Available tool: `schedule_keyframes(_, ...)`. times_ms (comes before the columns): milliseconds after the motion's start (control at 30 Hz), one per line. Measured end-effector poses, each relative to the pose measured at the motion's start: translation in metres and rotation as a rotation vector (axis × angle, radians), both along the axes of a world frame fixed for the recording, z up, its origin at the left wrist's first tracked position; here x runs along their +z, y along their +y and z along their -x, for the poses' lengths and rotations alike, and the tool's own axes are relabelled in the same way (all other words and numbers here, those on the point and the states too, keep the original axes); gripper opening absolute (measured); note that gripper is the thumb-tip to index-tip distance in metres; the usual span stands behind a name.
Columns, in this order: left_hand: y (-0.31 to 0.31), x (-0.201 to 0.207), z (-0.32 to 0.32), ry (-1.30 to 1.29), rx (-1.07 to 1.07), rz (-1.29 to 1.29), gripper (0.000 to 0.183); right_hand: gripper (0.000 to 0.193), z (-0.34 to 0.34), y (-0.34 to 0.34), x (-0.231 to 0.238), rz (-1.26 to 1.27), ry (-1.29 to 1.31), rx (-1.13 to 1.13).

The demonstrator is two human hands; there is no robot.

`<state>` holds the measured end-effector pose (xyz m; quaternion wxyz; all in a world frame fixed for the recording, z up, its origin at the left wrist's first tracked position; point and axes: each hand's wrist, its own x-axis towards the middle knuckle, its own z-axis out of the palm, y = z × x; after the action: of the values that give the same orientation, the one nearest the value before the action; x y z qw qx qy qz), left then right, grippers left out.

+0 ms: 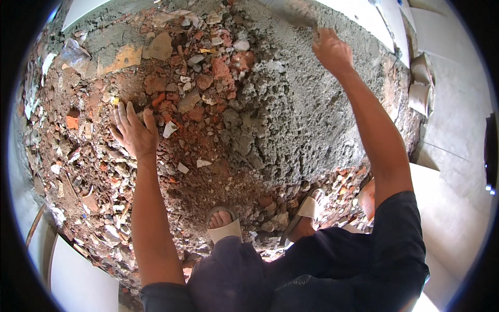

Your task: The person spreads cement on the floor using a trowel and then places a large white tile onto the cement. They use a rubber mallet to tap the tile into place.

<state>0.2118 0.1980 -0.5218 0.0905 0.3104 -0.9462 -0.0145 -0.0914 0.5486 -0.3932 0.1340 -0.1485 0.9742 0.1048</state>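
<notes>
At the far side, my right hand is closed round the handle of a trowel. Its blade is smeared by motion and lies against the wet grey mortar. The mortar is smooth toward the far edge and rough and lumpy nearer me. My left hand is spread over the rubble on the left, palm down and holding nothing. Whether its fingertips press on the stones is hard to tell. Broken red brick and pale stones lie between my two hands.
My sandalled feet stand on loose debris at the mortar's near edge. A crumpled clear plastic piece and a flat tan fragment lie at the far left. White panels and a pale floor border the rubble.
</notes>
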Motion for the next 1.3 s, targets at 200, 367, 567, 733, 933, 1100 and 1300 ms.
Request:
schedule_keyframes(200, -0.002, -0.003, -0.001, 0.012, -0.002, -0.023, 0.06, 0.023, -0.1, 0.043, -0.036, 0.112, 0.161, 0.331)
schedule_keyframes(367, -0.002, -0.005, -0.002, 0.035, -0.008, -0.028, 0.059, 0.025, -0.223, 0.096, 0.015, 0.115, -0.31, 0.209)
schedule_keyframes(567, -0.001, -0.004, 0.0, 0.035, 0.005, -0.028, 0.059, 0.021, -0.223, 0.078, 0.025, -0.265, -0.693, 0.427)
schedule_keyframes(733, -0.001, -0.002, 0.0, 0.019, 0.004, -0.029, 0.06, 0.048, -0.12, 0.091, 0.014, -0.032, -0.302, 0.075)
schedule_keyframes(933, -0.002, -0.003, 0.0, -0.029, 0.025, -0.006, 0.059, 0.042, -0.124, 0.079, 0.039, -0.076, -0.327, 0.656)
schedule_keyframes(1100, -0.002, -0.003, 0.0, -0.033, 0.028, -0.011, 0.058, 0.04, -0.023, 0.043, 0.01, -0.295, -0.349, 0.237)
schedule_keyframes(1300, -0.004, -0.003, -0.001, -0.062, 0.031, -0.04, 0.059, 0.057, 0.034, -0.002, 0.012, -0.015, -0.092, 0.058)
